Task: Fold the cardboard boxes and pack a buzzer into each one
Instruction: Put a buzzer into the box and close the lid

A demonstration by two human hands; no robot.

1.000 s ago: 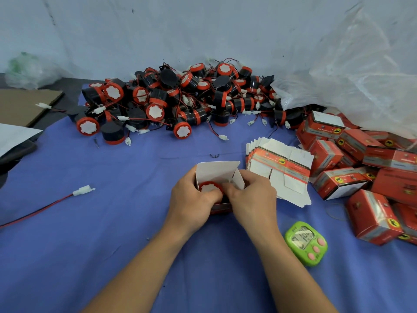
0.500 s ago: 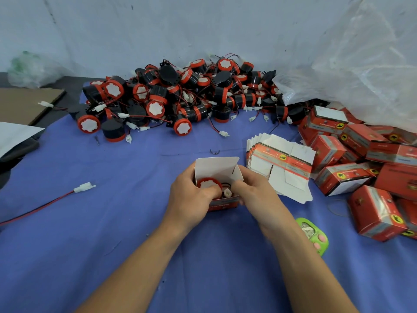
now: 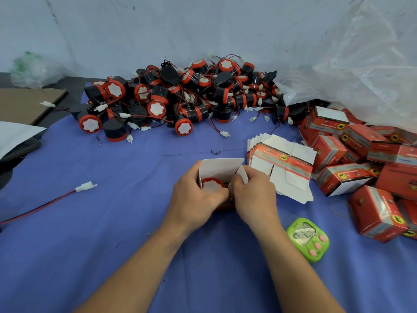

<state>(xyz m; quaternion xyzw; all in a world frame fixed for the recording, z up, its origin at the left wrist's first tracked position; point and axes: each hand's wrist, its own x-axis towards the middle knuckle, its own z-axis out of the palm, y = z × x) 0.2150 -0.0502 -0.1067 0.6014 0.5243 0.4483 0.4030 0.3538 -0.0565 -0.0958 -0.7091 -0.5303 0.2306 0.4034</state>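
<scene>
Head camera looks down at our two hands in the middle of the table (image 3: 108,245). Our left hand (image 3: 195,198) is curled round the little box (image 3: 220,169) and holds it upright. Our right hand (image 3: 253,196) pinches the small side flap of the box with its fingers (image 3: 238,180). A buzzer (image 3: 211,185) sits inside the box with its red and white face up. The top flap stands open.

We think the box is thin and light. It will bend or dent if we squeeze hard, so we should hold it by its sides and push the flaps gently at their edges. The buzzer looks hard, and its thin wire could get caught under a flap.

A soft blue cloth covers the table. A big pile of buzzers (image 3: 180,98) lies at the back. Flat boxes (image 3: 282,163) lie just right of our hands, and packed boxes (image 3: 361,154) are heaped farther right. A green timer (image 3: 308,239) sits near our right arm. A plastic bag (image 3: 361,64) and a pale wall (image 3: 203,23) are behind.
</scene>
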